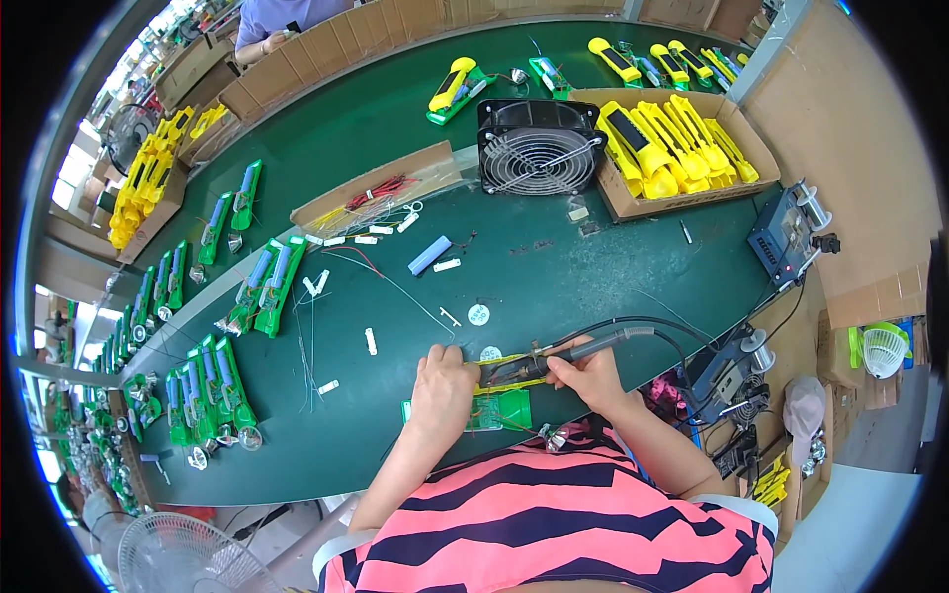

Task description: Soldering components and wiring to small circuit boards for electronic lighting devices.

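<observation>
My right hand (593,374) is closed round a dark soldering iron (591,346), its cable trailing off to the right. The tip end points left over a yellow plastic housing (529,385) near the table's front edge. My left hand (445,385) is closed on the left end of that housing; the fingertips are partly hidden. Just below lies a green flashlight shell (502,411) with a small silver reflector (556,438) by its right end. Beyond my hands are round white stickers (478,314), a blue battery cell (430,254) and several white connector pieces (371,341).
A black fan (539,148) stands at the back beside a cardboard box (633,206) of yellow housings. Soldering stations (781,237) sit at right. Several green shells with batteries (210,390) line the left. A cardboard tray (435,168) holds red wires. Across the table is another person (287,20).
</observation>
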Demonstrator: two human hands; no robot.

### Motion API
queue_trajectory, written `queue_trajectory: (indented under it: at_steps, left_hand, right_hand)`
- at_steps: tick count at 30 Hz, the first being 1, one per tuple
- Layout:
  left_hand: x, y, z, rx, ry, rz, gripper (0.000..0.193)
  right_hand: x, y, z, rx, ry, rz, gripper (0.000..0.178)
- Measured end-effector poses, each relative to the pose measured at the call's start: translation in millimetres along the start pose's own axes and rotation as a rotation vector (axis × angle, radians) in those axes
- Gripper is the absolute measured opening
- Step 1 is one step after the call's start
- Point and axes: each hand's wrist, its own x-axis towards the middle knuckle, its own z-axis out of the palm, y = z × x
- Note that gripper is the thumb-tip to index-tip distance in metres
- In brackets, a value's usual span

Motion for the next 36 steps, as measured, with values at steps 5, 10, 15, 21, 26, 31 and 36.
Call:
queue_trajectory:
  at_steps: [5,10,15,21,26,31,36]
  left_hand:
    - [1,-1,0,0.037,-0.017,0.003,0.008]
    - [2,-1,1,0.048,-0.009,0.007,0.007]
    - [2,-3,2,0.026,0.010,0.000,0.006]
    - [3,-3,1,0.028,0.005,-0.004,0.006]
    - [2,-4,1,0.022,0.013,-0.008,0.006]
    - [2,-3,1,0.024,0.037,-0.018,0.005]
    - [2,0,-2,0.046,0.044,-0.033,0.004]
  right_hand:
    - [-1,3,0,-0.045,0.005,-0.013,0.012]
    - [-1,6,-1,-0.023,-0.008,-0.041,0.011]
    - [-2,3,-2,-0.037,-0.037,-0.030,0.013]
    - [-7,9,-3,0.018,0.025,-0.127,0.012]
    - [-9,7,-4,0.012,0.014,-0.146,0.012]
    - [-14,1,-10,0.023,-0.001,-0.309,0.014]
    - [-10,-6,-33,-0.605,-0.036,-0.648,0.035]
